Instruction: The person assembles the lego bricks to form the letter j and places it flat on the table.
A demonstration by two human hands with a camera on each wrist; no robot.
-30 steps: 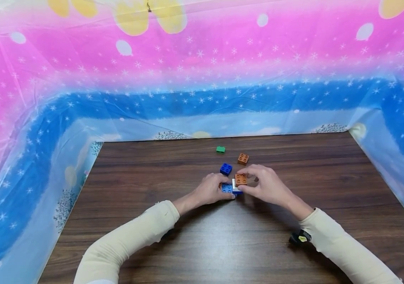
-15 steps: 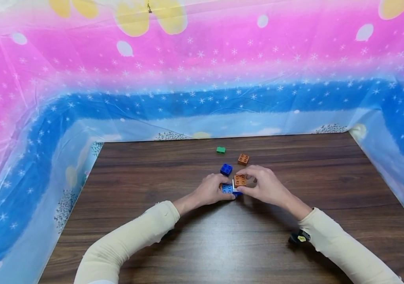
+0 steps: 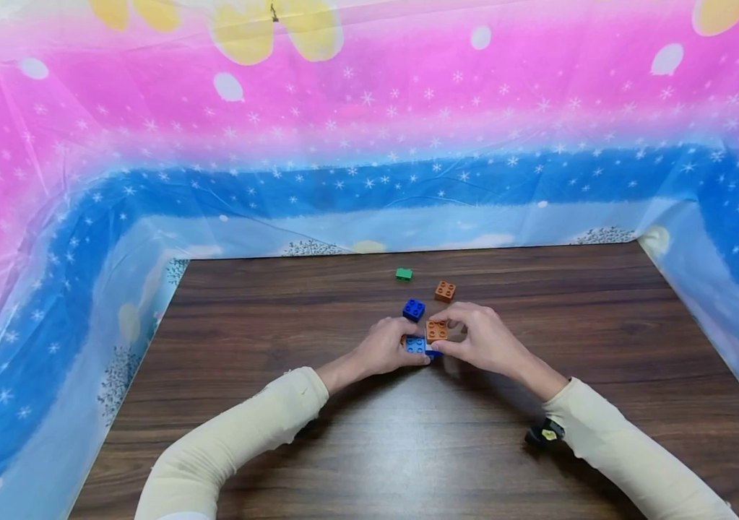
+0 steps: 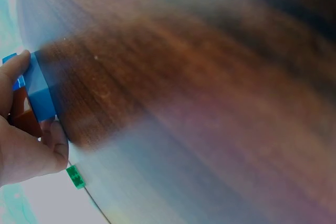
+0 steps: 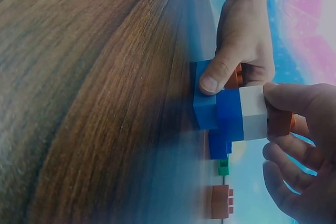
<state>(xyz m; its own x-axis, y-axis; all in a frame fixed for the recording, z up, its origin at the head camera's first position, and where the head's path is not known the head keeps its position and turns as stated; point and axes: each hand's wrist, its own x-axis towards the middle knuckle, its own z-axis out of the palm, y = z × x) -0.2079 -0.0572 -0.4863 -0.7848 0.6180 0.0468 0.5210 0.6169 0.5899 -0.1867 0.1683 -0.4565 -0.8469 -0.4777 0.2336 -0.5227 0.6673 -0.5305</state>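
Observation:
My left hand (image 3: 382, 347) holds the light blue building brick (image 5: 202, 106) on the table, thumb against its near side. An orange brick (image 4: 23, 114) sits on that brick, close under the left palm. Beside it rises a dark blue brick (image 5: 230, 115) with a white brick (image 5: 254, 113) on it. My right hand (image 3: 482, 336) pinches another orange brick (image 3: 436, 331) between thumb and fingers, right at the top of the white brick. Whether its studs are fully pressed together is hard to tell.
Behind the hands lie a loose dark blue brick (image 3: 414, 310), an orange brick (image 3: 445, 291) and a small green brick (image 3: 404, 274). A patterned cloth (image 3: 369, 180) borders the wooden table (image 3: 278, 303) at its back and sides.
My right hand has shifted slightly left with the orange brick, which now covers most of the white brick from above. My left hand has stayed in place.

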